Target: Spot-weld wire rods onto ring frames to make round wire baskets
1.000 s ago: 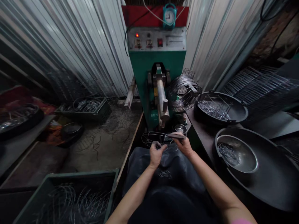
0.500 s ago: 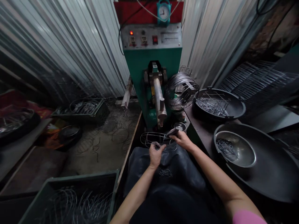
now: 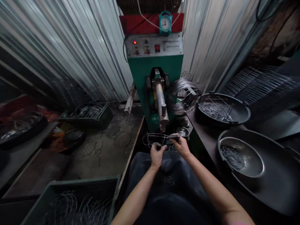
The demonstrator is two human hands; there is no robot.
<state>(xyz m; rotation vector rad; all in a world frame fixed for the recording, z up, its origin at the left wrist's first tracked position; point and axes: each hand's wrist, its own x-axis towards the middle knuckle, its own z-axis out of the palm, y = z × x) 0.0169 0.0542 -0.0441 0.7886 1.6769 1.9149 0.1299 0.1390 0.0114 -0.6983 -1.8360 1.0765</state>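
Observation:
My left hand (image 3: 157,156) is closed on the near side of a round wire frame (image 3: 150,134), which is held just below the tip of the machine's thick metal arm (image 3: 161,101). In my right hand (image 3: 182,148) is a dark, flat, short piece (image 3: 173,136), pinched at the frame's right side; its exact kind is not clear. The fingers partly hide the frame's near wires. Several small bent wires (image 3: 168,180) lie on the dark apron (image 3: 150,184) over my lap.
A green machine (image 3: 138,70) with a lit control panel stands ahead, a wire coil (image 3: 180,103) on its right. Large dark pans and a steel bowl (image 3: 260,161) of small wire pieces stand at right. Green crates (image 3: 118,184) with wire parts are at left.
The dark flat piece has turned from tilted to nearly level and shifted left over the frame, with my right hand. My left hand keeps its hold. The camera view has tilted slightly upward.

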